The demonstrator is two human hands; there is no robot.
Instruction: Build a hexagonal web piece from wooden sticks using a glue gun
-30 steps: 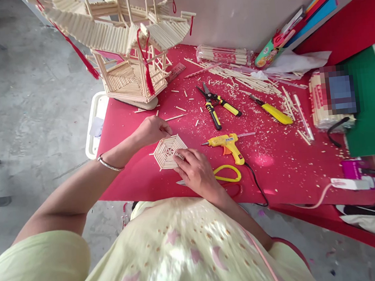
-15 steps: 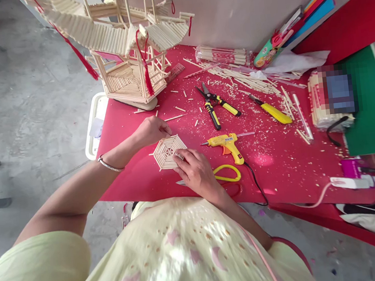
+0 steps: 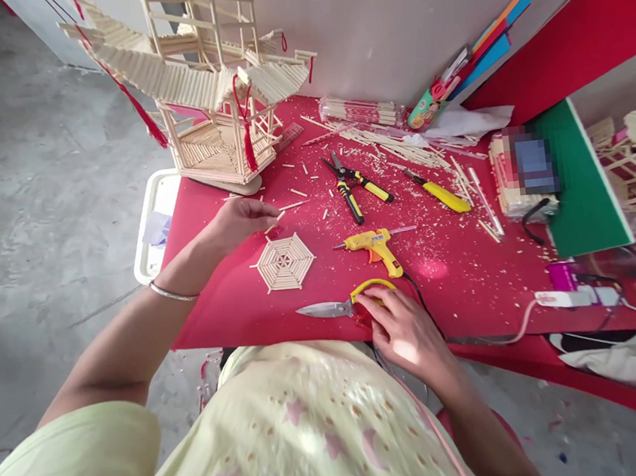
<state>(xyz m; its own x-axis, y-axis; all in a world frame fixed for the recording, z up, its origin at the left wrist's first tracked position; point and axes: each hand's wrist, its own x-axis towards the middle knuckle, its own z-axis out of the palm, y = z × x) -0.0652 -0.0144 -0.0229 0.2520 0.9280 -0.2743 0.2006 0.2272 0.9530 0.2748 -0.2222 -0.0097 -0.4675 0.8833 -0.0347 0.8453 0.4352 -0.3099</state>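
My left hand pinches a short wooden stick just above the red tabletop. Below it lies a flat hexagonal lattice of sticks, untouched by either hand. My right hand has its fingers closed on the handle of a pair of scissors. The scissors have yellow grips, and their blades point left near the table's front edge. A yellow glue gun rests just beyond the scissors, its nozzle to the left.
A pavilion model of sticks with red tassels stands at the back left. Pruning shears, a yellow-handled knife and loose sticks lie farther back. A white tray sits at the left edge. Cables run at right.
My right hand has left the hexagonal lattice and moved right to the scissors' handle. My left hand has shifted slightly left with the short stick. The view has turned a little right.
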